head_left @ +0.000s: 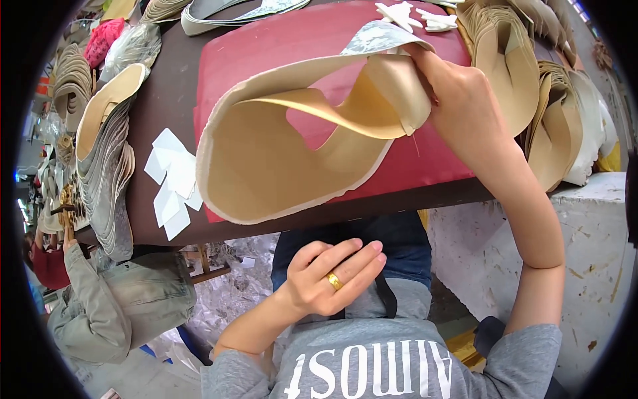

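Note:
A shoe upper [266,173] with a tan lining and a grey-white patterned outside hangs in a loop over the red work mat. Its far right end is pinched between the thumb and fingers of my right hand [458,86]. Through the loop's opening some of the red mat shows. My left hand [332,276] is in front of my lap, below the table edge, with a gold ring on one finger. Its fingers are loosely bent and partly stretched, and nothing shows in them. White cut pieces [174,174] lie overlapping on the table, left of the upper.
The red mat [438,156] covers part of the dark table [156,229]. Stacked uppers stand at the left [109,166] and right [498,60]. Small white pieces [399,14] lie at the mat's far edge. A co-worker's sleeve [100,306] shows at lower left, a white box [531,259] at right.

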The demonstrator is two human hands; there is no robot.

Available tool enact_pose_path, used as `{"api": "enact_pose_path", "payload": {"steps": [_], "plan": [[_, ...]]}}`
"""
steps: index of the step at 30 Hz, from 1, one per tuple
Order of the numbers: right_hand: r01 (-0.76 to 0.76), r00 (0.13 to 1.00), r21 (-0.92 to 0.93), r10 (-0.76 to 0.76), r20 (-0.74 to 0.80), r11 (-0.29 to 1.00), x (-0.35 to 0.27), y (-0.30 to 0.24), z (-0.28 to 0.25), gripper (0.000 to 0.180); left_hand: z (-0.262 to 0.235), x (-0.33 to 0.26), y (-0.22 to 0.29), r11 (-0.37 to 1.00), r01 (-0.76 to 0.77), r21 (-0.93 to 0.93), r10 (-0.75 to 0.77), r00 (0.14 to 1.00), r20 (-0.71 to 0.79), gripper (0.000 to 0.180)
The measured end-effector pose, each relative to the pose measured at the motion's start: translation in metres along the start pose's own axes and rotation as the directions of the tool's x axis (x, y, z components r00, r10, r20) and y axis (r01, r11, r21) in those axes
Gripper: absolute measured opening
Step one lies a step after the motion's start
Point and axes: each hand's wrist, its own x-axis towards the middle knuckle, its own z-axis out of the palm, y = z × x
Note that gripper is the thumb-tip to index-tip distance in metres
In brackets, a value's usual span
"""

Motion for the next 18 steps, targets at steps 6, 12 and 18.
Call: {"api": "enact_pose_path", "payload": {"steps": [6,12,18], "plan": [[0.032,0.999,-0.087,-0.029,0.039,0.996,0.003,-0.013,-0.001,0.043,0.006,0.032,-0.017,0.983,0.136,0.124,-0.139,0.990,0.018,0.033],[-0.024,0.992,0.018,0.022,0.124,1.000,0.011,-0.026,-0.006,0.036,0.028,0.045,-0.021,0.894,0.230,0.384,-0.315,0.933,0.175,0.060],[-0.157,0.960,0.253,0.087,0.267,0.955,0.022,-0.043,-0.012,0.029,0.031,0.041,-0.026,0.887,0.196,0.419,-0.285,0.945,0.163,0.064]]}}
